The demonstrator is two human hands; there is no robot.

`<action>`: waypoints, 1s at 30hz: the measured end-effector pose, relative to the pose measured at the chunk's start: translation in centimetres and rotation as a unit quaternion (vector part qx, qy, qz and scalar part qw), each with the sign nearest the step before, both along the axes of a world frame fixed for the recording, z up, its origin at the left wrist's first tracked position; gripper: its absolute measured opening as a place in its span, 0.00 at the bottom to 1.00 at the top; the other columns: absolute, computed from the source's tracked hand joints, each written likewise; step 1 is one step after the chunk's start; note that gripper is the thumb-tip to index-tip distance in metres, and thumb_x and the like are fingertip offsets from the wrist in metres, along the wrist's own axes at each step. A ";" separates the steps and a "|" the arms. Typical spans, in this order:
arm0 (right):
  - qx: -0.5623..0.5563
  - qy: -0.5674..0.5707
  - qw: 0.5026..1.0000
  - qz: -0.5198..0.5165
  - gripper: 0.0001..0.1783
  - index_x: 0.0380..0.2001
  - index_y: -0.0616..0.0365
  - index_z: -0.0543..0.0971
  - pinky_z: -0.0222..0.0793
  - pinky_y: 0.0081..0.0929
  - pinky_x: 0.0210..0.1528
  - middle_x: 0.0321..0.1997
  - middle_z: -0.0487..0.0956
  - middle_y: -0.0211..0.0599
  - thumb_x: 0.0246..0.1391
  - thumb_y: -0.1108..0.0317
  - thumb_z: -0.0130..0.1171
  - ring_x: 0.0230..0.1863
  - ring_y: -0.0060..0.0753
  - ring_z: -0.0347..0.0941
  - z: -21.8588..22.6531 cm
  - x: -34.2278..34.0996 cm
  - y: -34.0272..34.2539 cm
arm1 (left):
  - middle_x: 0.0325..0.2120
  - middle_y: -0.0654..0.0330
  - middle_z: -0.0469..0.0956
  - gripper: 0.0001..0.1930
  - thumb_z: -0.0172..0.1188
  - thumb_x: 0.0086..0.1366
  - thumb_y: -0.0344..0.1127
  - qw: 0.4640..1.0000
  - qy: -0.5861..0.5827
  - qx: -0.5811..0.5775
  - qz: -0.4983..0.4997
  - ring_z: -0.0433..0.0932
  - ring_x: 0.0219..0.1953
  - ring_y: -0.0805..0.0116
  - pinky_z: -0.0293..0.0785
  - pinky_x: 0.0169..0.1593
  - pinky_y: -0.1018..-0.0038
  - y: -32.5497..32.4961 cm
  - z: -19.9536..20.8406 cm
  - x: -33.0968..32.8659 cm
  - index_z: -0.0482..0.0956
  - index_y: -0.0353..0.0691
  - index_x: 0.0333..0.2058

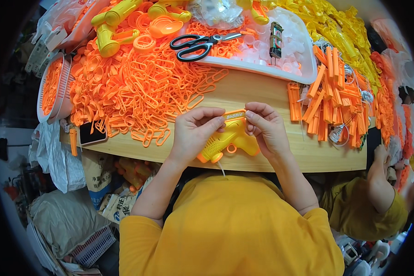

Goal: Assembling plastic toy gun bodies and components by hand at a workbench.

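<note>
A yellow toy bubble gun (237, 137) lies at the near edge of the table in front of me, with an orange ring trigger and an orange nozzle end toward the lower left. Along its upper edge sits an orange elongated frame (235, 114) around a lettered strip. My left hand (195, 133) pinches the frame's left end between thumb and fingers. At the right end, my right hand (267, 130) is closed the same way, fingertips pressed on the frame. Whether the frame is fully seated on the gun cannot be made out. A thin pale wire (221, 168) hangs from the gun.
Orange loops and parts (138, 92) form a big heap at left. Black-handled scissors (202, 46) lie by a white tray (303, 60) of translucent pieces. Orange wired cases (333, 99) pile up at right, near yellow shells (336, 37). Another person's arm (380, 177) is at far right.
</note>
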State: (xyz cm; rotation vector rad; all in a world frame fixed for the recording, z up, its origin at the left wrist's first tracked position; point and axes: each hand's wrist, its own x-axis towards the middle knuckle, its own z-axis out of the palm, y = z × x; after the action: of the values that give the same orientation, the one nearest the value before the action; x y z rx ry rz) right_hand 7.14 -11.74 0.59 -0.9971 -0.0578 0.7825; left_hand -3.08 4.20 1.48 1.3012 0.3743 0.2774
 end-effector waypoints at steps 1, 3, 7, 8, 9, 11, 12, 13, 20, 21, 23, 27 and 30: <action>-0.007 -0.008 1.000 0.002 0.10 0.39 0.62 0.76 0.66 0.14 0.26 0.27 0.77 0.30 0.52 0.74 0.60 0.23 0.15 0.70 -0.1 0.0 -0.1 | 0.34 0.57 0.78 0.12 0.62 0.56 0.23 0.997 -0.013 0.075 0.014 0.78 0.34 0.72 0.77 0.37 0.77 -0.2 -0.1 0.0 0.78 0.31 0.40; -0.020 -0.008 1.000 0.008 0.10 0.39 0.62 0.76 0.65 0.13 0.25 0.26 0.77 0.30 0.52 0.74 0.61 0.22 0.15 0.69 0.1 -0.2 -0.3 | 0.34 0.57 0.76 0.14 0.63 0.54 0.23 0.964 -0.063 0.258 0.001 0.78 0.35 0.68 0.76 0.37 0.75 -0.2 0.8 0.0 0.78 0.32 0.40; -0.060 -0.024 0.997 0.039 0.12 0.40 0.62 0.76 0.63 0.11 0.24 0.28 0.78 0.30 0.51 0.73 0.62 0.22 0.14 0.67 0.5 -0.6 -0.9 | 0.31 0.53 0.73 0.16 0.64 0.50 0.23 0.861 -0.110 0.495 -0.031 0.75 0.35 0.58 0.74 0.37 0.69 -1.0 1.5 -0.8 0.77 0.32 0.40; -0.060 -0.023 0.997 0.039 0.12 0.40 0.62 0.76 0.63 0.11 0.24 0.28 0.78 0.30 0.51 0.73 0.62 0.22 0.14 0.67 0.4 -0.9 -0.8 | 0.31 0.53 0.73 0.16 0.63 0.51 0.23 0.849 -0.125 0.513 -0.026 0.75 0.34 0.57 0.74 0.37 0.68 -1.0 1.2 -1.0 0.76 0.32 0.40; -0.093 -0.108 0.989 0.030 0.13 0.41 0.62 0.76 0.64 0.12 0.26 0.30 0.78 0.31 0.51 0.74 0.62 0.24 0.16 0.69 0.3 -1.3 -0.6 | 0.31 0.53 0.73 0.16 0.63 0.51 0.23 0.849 -0.124 0.513 -0.027 0.75 0.34 0.57 0.74 0.37 0.68 -1.1 1.1 -1.2 0.76 0.32 0.40; -0.125 -0.191 0.973 0.020 0.14 0.43 0.61 0.76 0.65 0.14 0.29 0.32 0.79 0.31 0.51 0.74 0.61 0.27 0.19 0.70 -0.4 -1.5 -0.7 | 0.31 0.53 0.72 0.15 0.62 0.50 0.23 0.857 -0.074 0.509 -0.037 0.74 0.33 0.57 0.73 0.37 0.68 -1.4 0.9 -1.9 0.76 0.32 0.39; -0.194 -0.407 0.893 -0.007 0.15 0.44 0.60 0.76 0.66 0.17 0.34 0.35 0.79 0.33 0.50 0.75 0.60 0.33 0.23 0.71 -0.9 -1.3 -1.0 | 0.31 0.53 0.72 0.15 0.62 0.50 0.23 0.857 -0.074 0.508 -0.038 0.74 0.33 0.57 0.73 0.37 0.68 -1.6 0.9 -2.0 0.76 0.32 0.39; -0.251 -0.599 0.760 -0.032 0.16 0.45 0.60 0.76 0.67 0.20 0.39 0.38 0.79 0.35 0.50 0.76 0.59 0.39 0.28 0.72 -1.2 -1.1 -1.2 | 0.30 0.53 0.71 0.14 0.61 0.50 0.22 0.859 -0.056 0.507 -0.046 0.74 0.32 0.56 0.73 0.36 0.67 -1.7 1.0 -2.1 0.76 0.31 0.38; -0.151 -0.430 0.890 0.008 0.17 0.49 0.61 0.74 0.63 0.26 0.55 0.56 0.68 0.43 0.55 0.78 0.51 0.55 0.33 0.66 -3.9 -2.6 -0.6 | 0.29 0.53 0.71 0.11 0.60 0.52 0.21 0.857 -0.027 0.513 -0.031 0.76 0.27 0.61 0.75 0.29 0.72 -1.8 0.7 -1.4 0.77 0.30 0.36; -0.151 -0.431 0.890 0.009 0.17 0.49 0.61 0.74 0.63 0.26 0.55 0.56 0.68 0.43 0.55 0.78 0.51 0.55 0.33 0.66 -3.7 -2.8 -0.5 | 0.29 0.53 0.71 0.11 0.60 0.52 0.21 0.858 -0.027 0.513 -0.030 0.76 0.27 0.61 0.75 0.29 0.72 -1.8 0.8 -1.4 0.77 0.30 0.36; -0.134 -0.379 0.916 0.006 0.16 0.49 0.62 0.74 0.62 0.25 0.57 0.57 0.67 0.42 0.57 0.78 0.49 0.56 0.30 0.65 -3.5 -3.1 -0.4 | 0.28 0.53 0.71 0.10 0.60 0.52 0.21 0.859 -0.028 0.510 -0.042 0.76 0.27 0.61 0.75 0.30 0.72 -1.7 1.0 -1.4 0.76 0.29 0.35; -0.105 -0.340 0.934 -0.006 0.14 0.47 0.62 0.75 0.62 0.24 0.57 0.56 0.67 0.41 0.57 0.79 0.51 0.57 0.28 0.64 -4.8 -2.7 -0.1 | 0.28 0.53 0.71 0.09 0.61 0.52 0.21 0.861 -0.024 0.505 -0.065 0.76 0.27 0.61 0.75 0.29 0.73 -1.5 1.3 -1.4 0.76 0.28 0.34; -0.054 -0.284 0.957 -0.009 0.11 0.43 0.62 0.74 0.61 0.24 0.58 0.56 0.67 0.41 0.56 0.79 0.54 0.56 0.27 0.64 -4.9 -2.4 0.6 | 0.27 0.54 0.70 0.09 0.61 0.52 0.22 0.856 -0.008 0.513 -0.064 0.76 0.29 0.61 0.75 0.33 0.71 -1.6 1.4 -1.5 0.76 0.29 0.34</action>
State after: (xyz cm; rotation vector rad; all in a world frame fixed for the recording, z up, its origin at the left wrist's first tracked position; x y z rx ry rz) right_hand 4.69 -11.18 -4.27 -1.3005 -0.5056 0.4638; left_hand -4.58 2.65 2.92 2.3672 0.0974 0.3945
